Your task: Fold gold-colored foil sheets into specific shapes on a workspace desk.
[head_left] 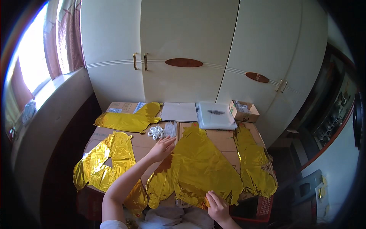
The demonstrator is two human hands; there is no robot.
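A large flat gold foil balloon (204, 160) lies in front of me, wide toward my body and narrow at the far end. My right hand (218, 208) is closed on its near edge, the fingers bent over the foil. Stretched out over its left side is my left hand (162, 149), fingers extended and nothing visible in them. Just beyond those fingertips is a bundle of thin clear straws (171, 129). Several white rings (155, 132), perhaps ribbon or tape rolls, lie beside the straws.
More flat gold balloons lie around: an A-shaped one (124, 147) at left, an L-shaped one (126, 121) at back left, another (253, 164) at right. A stack of clear plastic bags (215, 120) and a small open carton (246, 115) stand at the back. Cardboard (225, 139) covers the table.
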